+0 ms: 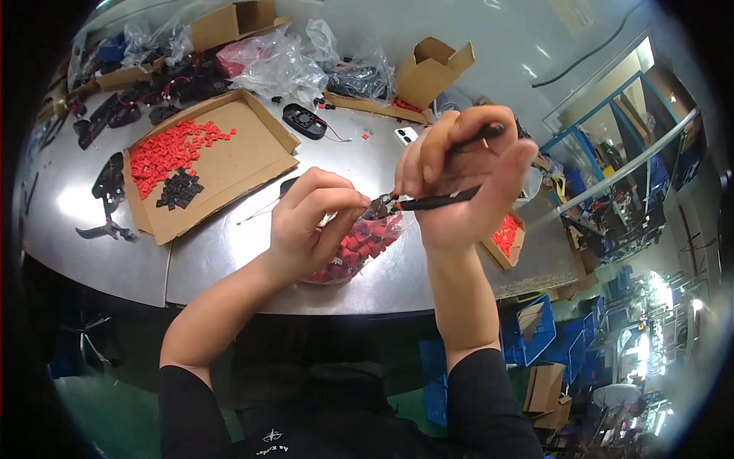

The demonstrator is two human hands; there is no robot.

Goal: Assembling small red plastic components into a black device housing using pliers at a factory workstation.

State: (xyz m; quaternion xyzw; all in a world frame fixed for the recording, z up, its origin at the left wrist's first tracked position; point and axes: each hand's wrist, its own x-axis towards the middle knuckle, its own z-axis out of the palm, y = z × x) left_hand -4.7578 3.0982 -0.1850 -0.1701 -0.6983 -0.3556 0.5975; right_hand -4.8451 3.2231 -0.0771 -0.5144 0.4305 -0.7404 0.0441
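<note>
My right hand (462,172) is wrapped round a pair of pliers with black handles (437,202), whose short metal jaws point left. Thumb and fingers of my left hand (317,218) are pinched together right beside those jaws. What they pinch is too small and too covered to make out. Directly below both hands, on the metal table, lies a clear plastic bag (359,252) filled with red plastic pieces, partly hidden by my left hand.
A shallow cardboard tray (252,145) at left holds loose red and black pieces. Another pair of pliers (108,229) lies left of it. Behind are a black oval part (304,121) with a wire, plastic bags (279,73) and an open carton (436,73). Blue crates (535,329) stand at right.
</note>
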